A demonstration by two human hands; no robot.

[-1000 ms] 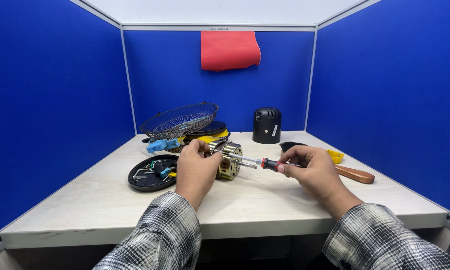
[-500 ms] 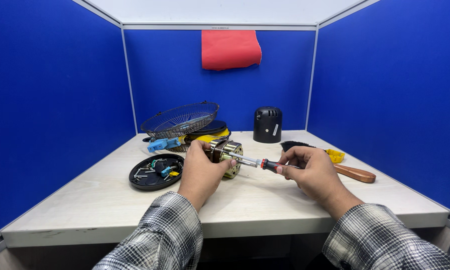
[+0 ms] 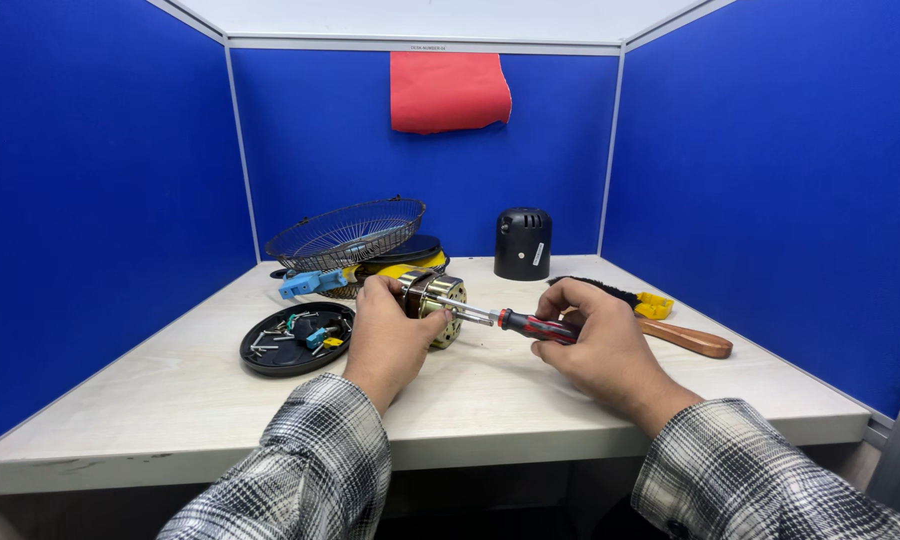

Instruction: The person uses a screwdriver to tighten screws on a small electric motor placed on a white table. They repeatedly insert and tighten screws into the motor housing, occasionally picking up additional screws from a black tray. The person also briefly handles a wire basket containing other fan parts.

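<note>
— Now, where is the motor?

— Centre of the table, left hand closed around it; right hand pinches the screwdriver handle, tip at its top.

— Good technique?

— Likely: keep the shaft in line with the screw, motor braced.

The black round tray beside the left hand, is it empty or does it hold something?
Not empty: the black round tray holds scattered screws and small blue parts.
</note>
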